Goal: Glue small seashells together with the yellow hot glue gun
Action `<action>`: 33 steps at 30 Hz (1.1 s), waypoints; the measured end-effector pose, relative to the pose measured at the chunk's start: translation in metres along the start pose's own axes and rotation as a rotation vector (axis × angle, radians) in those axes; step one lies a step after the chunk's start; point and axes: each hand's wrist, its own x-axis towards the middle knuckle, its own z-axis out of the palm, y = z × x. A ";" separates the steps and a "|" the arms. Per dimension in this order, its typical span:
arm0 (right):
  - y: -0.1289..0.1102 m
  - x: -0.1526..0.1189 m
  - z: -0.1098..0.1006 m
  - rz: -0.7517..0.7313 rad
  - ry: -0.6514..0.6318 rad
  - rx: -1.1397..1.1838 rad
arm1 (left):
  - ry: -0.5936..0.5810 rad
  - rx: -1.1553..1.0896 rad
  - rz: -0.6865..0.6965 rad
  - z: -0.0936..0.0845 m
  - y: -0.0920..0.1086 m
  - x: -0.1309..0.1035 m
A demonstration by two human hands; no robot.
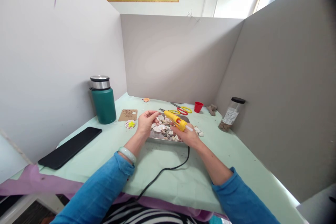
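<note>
My right hand (187, 135) is wrapped round a yellow hot glue gun (173, 116), a glue stick poking out of its back end. Its nozzle points up and left, towards the fingertips of my left hand (147, 123). Those fingers are pinched together; what they hold, if anything, is too small to make out. Under both hands lies a metal tray (166, 140) with several seashells (166, 130) in it. A black cord (164, 169) runs from beneath my right hand to the table's front edge.
At the left stand a green bottle (103, 105) and a black flat slab (70, 147). Behind the tray are scissors (181, 109) and a red cup (198, 107). A jar (231, 114) leans by the right panel. Beside my left hand lies a brown card (127, 114).
</note>
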 end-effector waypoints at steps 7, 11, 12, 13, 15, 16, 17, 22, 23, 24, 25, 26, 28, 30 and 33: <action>-0.003 -0.001 0.000 -0.030 -0.029 -0.028 | -0.001 0.009 0.006 0.002 0.001 -0.001; -0.002 -0.001 0.000 -0.033 -0.028 -0.049 | 0.004 0.023 0.012 0.002 0.002 -0.001; -0.002 0.000 0.000 -0.032 -0.023 -0.044 | 0.006 0.023 0.015 0.002 0.002 -0.002; -0.002 0.000 0.001 -0.031 -0.016 -0.034 | 0.009 0.024 0.017 0.002 0.002 -0.002; -0.001 0.000 0.001 -0.025 0.005 -0.006 | 0.010 0.026 0.022 0.001 0.001 -0.002; 0.000 0.000 0.001 -0.022 0.018 0.006 | 0.010 0.027 0.024 0.001 0.001 -0.002; 0.000 0.000 0.001 -0.019 0.028 0.013 | 0.009 0.028 0.025 0.001 0.001 -0.001; 0.000 0.000 0.001 -0.032 0.015 -0.020 | 0.017 0.022 0.029 0.000 0.000 0.000; 0.000 0.000 0.001 -0.032 0.009 -0.024 | 0.017 0.022 0.030 0.001 0.001 0.000; -0.001 0.000 0.001 -0.030 0.006 -0.024 | 0.017 0.024 0.030 0.001 0.001 0.000; -0.002 0.000 0.001 -0.027 0.003 -0.021 | 0.017 0.026 0.030 0.002 0.001 -0.001; -0.002 -0.001 0.000 -0.024 -0.001 -0.018 | 0.017 0.030 0.031 0.002 0.002 -0.001; -0.004 -0.001 0.000 -0.024 -0.011 -0.018 | 0.018 0.038 0.032 0.002 0.002 -0.001; -0.005 -0.002 0.000 -0.031 -0.017 -0.029 | 0.018 0.040 0.030 0.002 0.002 -0.001; -0.005 -0.002 0.000 -0.055 -0.027 -0.052 | 0.017 0.030 0.024 0.001 0.000 -0.001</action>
